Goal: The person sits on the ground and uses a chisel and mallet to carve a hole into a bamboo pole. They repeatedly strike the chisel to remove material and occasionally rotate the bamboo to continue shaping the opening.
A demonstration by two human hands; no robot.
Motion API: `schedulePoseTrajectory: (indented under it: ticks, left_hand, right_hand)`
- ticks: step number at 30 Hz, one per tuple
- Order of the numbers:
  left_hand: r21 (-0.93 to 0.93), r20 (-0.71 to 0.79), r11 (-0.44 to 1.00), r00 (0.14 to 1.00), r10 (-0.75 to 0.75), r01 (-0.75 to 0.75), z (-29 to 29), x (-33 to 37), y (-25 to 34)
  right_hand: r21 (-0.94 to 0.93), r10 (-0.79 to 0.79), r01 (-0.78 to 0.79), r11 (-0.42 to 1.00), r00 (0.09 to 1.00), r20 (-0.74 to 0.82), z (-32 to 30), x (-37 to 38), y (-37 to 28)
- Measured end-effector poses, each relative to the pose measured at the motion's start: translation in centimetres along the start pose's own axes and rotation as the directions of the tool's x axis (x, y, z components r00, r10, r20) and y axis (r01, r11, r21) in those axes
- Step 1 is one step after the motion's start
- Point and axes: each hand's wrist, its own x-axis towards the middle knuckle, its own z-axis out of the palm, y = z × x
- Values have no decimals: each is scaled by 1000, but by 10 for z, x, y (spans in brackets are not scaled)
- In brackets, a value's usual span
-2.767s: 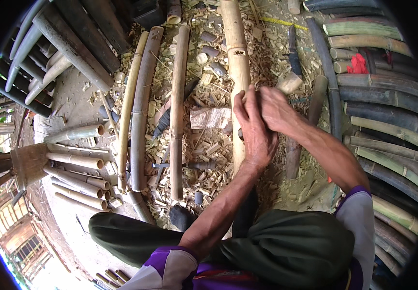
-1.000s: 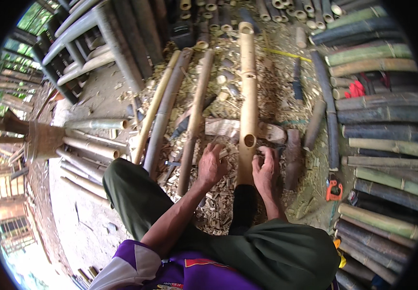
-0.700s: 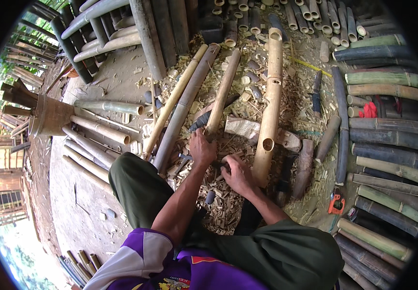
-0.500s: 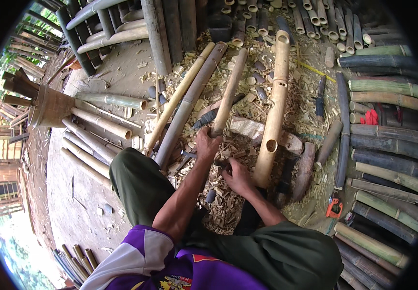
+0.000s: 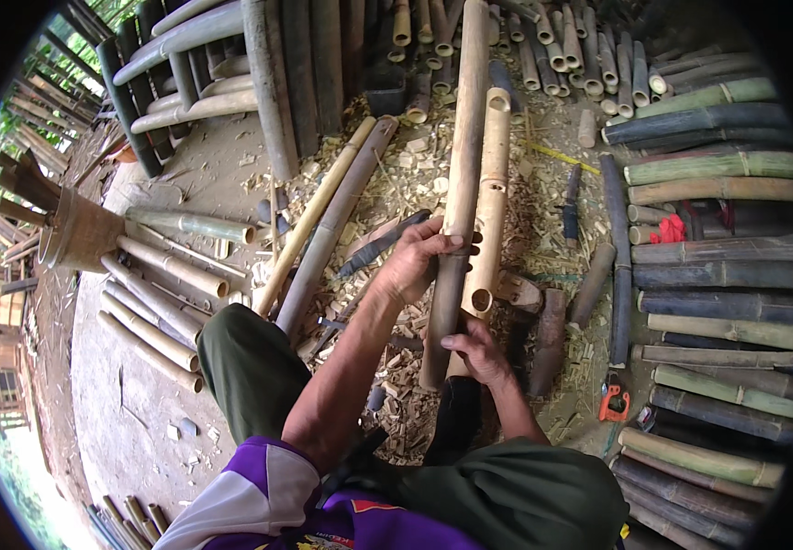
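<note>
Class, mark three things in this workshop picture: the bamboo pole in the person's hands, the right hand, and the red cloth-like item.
Bamboo pole [image 5: 463, 160], head view: pale upper stretch.
Right hand [image 5: 483, 356], head view: middle of the hand.
Red cloth-like item [image 5: 670, 229], head view: its middle.

From the left side of the person's head, a wide fisheye camera faces steeply down and forward, close above the dark green cloth trousers and purple-and-white fabric sleeve. The bare left hand and bare right hand sit near mid-view; round, stacked bamboo tubes lie farther off, along the top.
</note>
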Motion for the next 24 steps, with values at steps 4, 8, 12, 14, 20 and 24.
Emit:
schedulePoseTrajectory:
  ticks: [4, 8, 12, 14, 20, 24]
  left_hand:
    - [191, -98, 981, 993, 59, -39, 8, 18, -6]
    - [392, -139, 903, 959, 248, -176, 22, 29, -18]
    - [518, -170, 843, 948, 268, -145, 50, 17, -15]
    - [488, -112, 857, 962, 249, -165, 63, 13, -13]
    - [499, 215, 849, 974, 70, -172, 82, 18, 12]
    - [529, 314, 824, 949, 29, -201, 92, 29, 25]
  right_hand:
    - [-62, -9, 6, 998, 999, -44, -2, -8, -15]
    - [-638, -194, 50, 769, 968, -157, -18, -4, 8]
    - [-788, -187, -120, 604, 940, -287, -11, -16, -8]
    - [-819, -252, -90, 566, 928, -275, -12, -19, -14]
    - [-761, -285, 43, 647, 940, -189, -32, -23, -31]
    - [-742, -204, -23, 670, 955, -214, -54, -28, -30]
